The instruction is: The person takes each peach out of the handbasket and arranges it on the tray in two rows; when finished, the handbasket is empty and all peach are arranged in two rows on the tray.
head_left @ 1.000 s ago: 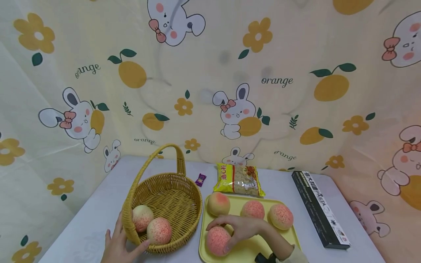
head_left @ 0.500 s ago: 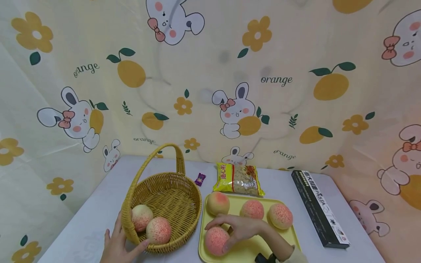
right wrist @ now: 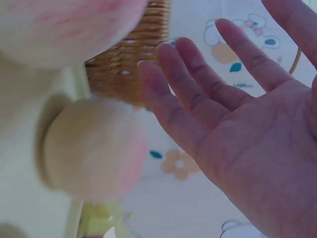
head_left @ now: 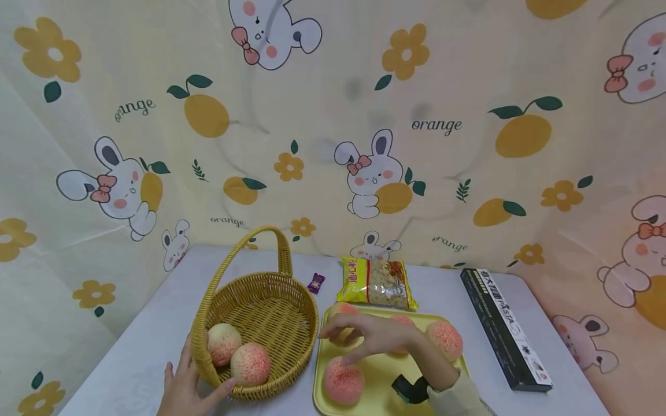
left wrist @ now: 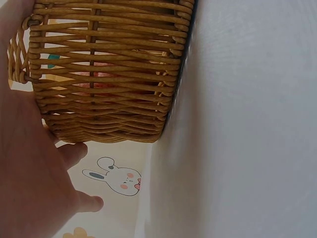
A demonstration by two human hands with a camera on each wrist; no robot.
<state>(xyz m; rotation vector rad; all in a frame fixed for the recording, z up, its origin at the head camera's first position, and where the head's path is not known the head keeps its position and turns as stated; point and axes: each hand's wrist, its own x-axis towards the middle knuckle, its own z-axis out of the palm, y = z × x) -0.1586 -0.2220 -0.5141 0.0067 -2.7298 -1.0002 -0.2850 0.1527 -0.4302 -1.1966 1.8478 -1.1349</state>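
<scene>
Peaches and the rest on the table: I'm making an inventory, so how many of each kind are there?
Peaches: 6, with 2 in the basket and 4 on the tray
Basket: 1
Tray: 1
Yellow bag: 1
Black box: 1
Purple candy: 1
Total: 11

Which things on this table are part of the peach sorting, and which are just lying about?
In use: woven wicker basket with two peaches, steadied by the left hand; yellow plastic tray; pink-speckled peaches; open right hand above them.

Lying about: yellow snack packet; small purple candy; long black pasta box.
</scene>
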